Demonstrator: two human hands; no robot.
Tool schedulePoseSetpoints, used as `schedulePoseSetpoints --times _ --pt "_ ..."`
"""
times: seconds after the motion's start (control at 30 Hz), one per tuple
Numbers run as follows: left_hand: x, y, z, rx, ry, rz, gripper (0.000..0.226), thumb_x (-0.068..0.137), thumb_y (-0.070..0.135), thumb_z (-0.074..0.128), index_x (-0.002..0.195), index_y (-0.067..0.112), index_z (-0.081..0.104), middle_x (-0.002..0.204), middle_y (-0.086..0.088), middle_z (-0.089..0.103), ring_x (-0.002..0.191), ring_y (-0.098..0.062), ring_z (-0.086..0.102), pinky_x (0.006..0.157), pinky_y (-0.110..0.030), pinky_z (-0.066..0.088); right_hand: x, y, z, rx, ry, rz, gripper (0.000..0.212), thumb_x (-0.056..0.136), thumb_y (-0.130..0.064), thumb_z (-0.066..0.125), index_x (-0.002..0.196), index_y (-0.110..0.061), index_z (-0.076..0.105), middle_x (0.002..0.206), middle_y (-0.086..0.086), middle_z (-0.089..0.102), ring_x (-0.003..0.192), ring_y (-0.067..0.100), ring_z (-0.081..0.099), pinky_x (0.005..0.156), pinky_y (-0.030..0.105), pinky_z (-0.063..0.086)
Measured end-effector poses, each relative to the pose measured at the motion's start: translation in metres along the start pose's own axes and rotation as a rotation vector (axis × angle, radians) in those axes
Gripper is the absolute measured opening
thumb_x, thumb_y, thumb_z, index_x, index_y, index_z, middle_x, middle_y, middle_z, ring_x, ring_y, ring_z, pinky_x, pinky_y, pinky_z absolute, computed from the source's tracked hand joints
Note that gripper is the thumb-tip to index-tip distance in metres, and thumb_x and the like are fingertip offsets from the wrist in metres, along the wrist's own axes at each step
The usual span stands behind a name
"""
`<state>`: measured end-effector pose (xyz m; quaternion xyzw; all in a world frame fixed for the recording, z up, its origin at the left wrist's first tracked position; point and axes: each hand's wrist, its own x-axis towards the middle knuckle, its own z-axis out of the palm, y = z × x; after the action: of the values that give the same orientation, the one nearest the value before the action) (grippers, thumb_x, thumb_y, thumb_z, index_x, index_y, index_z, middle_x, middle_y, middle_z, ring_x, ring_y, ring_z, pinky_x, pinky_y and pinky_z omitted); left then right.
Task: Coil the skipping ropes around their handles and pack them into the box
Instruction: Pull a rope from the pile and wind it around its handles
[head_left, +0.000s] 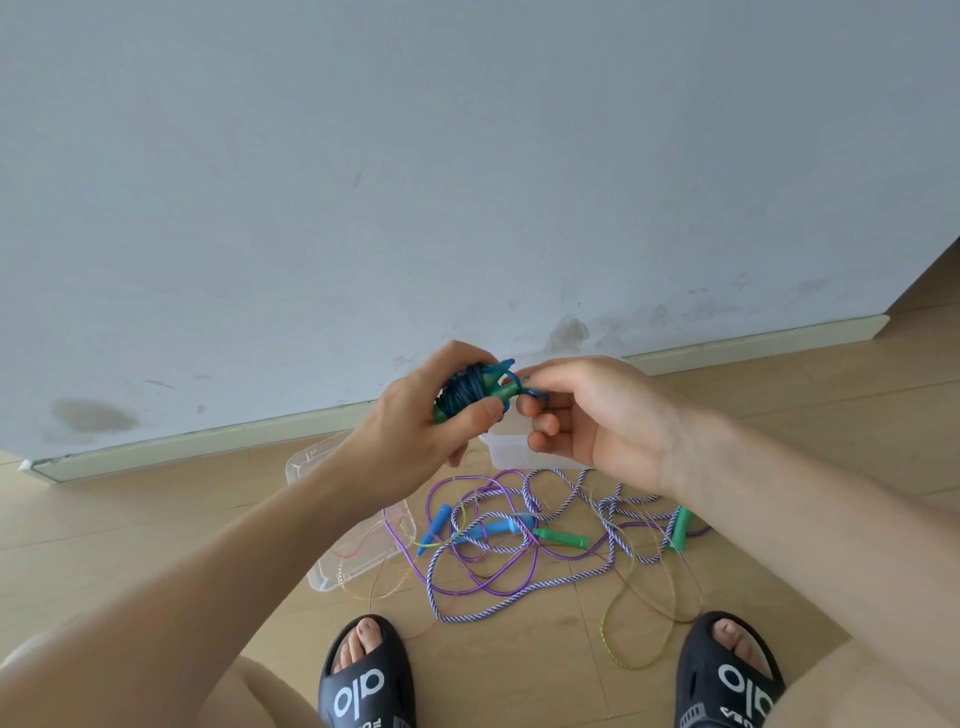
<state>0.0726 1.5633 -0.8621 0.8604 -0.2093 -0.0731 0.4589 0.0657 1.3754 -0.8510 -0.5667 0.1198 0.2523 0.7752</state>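
My left hand grips a dark blue rope coiled around green handles, held up in front of the wall. My right hand pinches the blue rope's loose end right beside the bundle. On the floor below lies a tangle of ropes: a purple one, a blue-and-white braided one and a thin multicoloured one. Blue handles and green handles lie among them. A clear plastic box stands behind my hands, mostly hidden.
A clear lid or second tray lies on the wooden floor at the left, partly under my left arm. My two feet in black slides are at the bottom. A white wall and skirting board run behind.
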Motion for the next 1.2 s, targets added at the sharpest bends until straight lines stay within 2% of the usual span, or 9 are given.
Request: schedulePoseSetpoints --times 0.2,0.37,0.43,0.6,0.7,0.77,0.9,1.03,1.2 --pt "-0.001 -0.007 -0.006 0.088 -0.043 0.033 0.023 0.09 0.024 0.067 0.108 0.031 0.056 0.077 0.013 0.061 0.055 -0.009 0.051 0.059 -0.021 0.046 0.003 -0.015 -0.015 -0.223 -0.067 0.102 0.017 0.094 -0.006 0.056 0.106 -0.004 0.068 0.071 0.003 0.066 0.051 0.008 0.03 0.04 0.018 0.024" --pt "-0.004 -0.012 -0.005 0.242 -0.083 0.103 0.029 0.08 0.046 0.061 0.107 0.041 0.052 0.082 0.012 0.058 0.071 -0.013 0.051 0.063 -0.025 0.044 0.002 -0.02 -0.022 -0.366 -0.164 0.195 0.015 0.094 0.0 0.057 0.105 0.002 0.068 0.077 0.012 0.068 0.053 0.008 0.043 0.04 0.015 0.034" --pt "-0.004 -0.013 -0.005 0.254 -0.085 0.12 0.029 0.08 0.044 0.062 0.107 0.041 0.052 0.082 0.011 0.058 0.072 -0.013 0.051 0.063 -0.025 0.044 0.002 -0.02 -0.023 -0.35 -0.195 0.226 0.012 0.094 -0.002 0.057 0.101 0.001 0.067 0.079 0.011 0.067 0.057 0.009 0.049 0.044 0.015 0.04" --pt "-0.003 -0.015 -0.01 0.333 -0.085 0.157 0.029 0.082 0.042 0.064 0.107 0.041 0.05 0.082 0.014 0.056 0.072 -0.01 0.05 0.061 -0.021 0.043 0.0 -0.026 -0.028 -0.293 -0.251 0.223 0.031 0.089 -0.002 0.064 0.118 0.009 0.064 0.097 0.017 0.07 0.068 0.01 0.06 0.059 0.017 0.053" --pt "-0.003 -0.013 -0.009 0.339 -0.079 0.173 0.029 0.081 0.043 0.064 0.107 0.04 0.051 0.081 0.014 0.056 0.072 -0.013 0.05 0.06 -0.023 0.043 0.001 -0.024 -0.028 -0.272 -0.193 0.168 0.02 0.086 0.008 0.064 0.104 0.003 0.071 0.094 0.018 0.072 0.068 0.012 0.067 0.061 0.019 0.056" --pt "-0.003 -0.012 -0.007 0.34 -0.084 0.19 0.029 0.083 0.038 0.068 0.106 0.039 0.051 0.08 0.013 0.055 0.071 -0.014 0.049 0.06 -0.022 0.042 0.002 -0.021 -0.027 -0.258 -0.183 0.182 0.016 0.087 0.006 0.063 0.1 0.0 0.071 0.092 0.016 0.072 0.07 0.014 0.07 0.063 0.02 0.058" --pt "-0.003 -0.013 -0.008 0.377 -0.076 0.197 0.03 0.082 0.041 0.066 0.107 0.039 0.05 0.081 0.014 0.056 0.071 -0.013 0.05 0.06 -0.02 0.042 -0.002 -0.024 -0.028 -0.219 -0.28 0.256 0.034 0.085 -0.005 0.068 0.118 0.005 0.066 0.101 0.017 0.071 0.083 0.018 0.07 0.071 0.023 0.058" --pt "-0.002 -0.013 -0.008 0.406 -0.068 0.199 0.031 0.083 0.041 0.067 0.109 0.039 0.05 0.083 0.014 0.057 0.072 -0.015 0.051 0.06 -0.024 0.045 -0.002 -0.022 -0.025 -0.268 -0.251 0.219 0.032 0.08 -0.012 0.077 0.109 0.001 0.07 0.099 0.015 0.069 0.077 0.014 0.068 0.066 0.02 0.057" --pt "-0.003 -0.014 -0.007 0.398 -0.082 0.192 0.031 0.083 0.041 0.067 0.109 0.04 0.049 0.083 0.015 0.056 0.073 -0.015 0.051 0.061 -0.025 0.045 -0.001 -0.02 -0.027 -0.366 -0.188 0.196 0.015 0.082 0.002 0.072 0.096 -0.005 0.071 0.09 0.014 0.07 0.065 0.012 0.062 0.056 0.018 0.053"
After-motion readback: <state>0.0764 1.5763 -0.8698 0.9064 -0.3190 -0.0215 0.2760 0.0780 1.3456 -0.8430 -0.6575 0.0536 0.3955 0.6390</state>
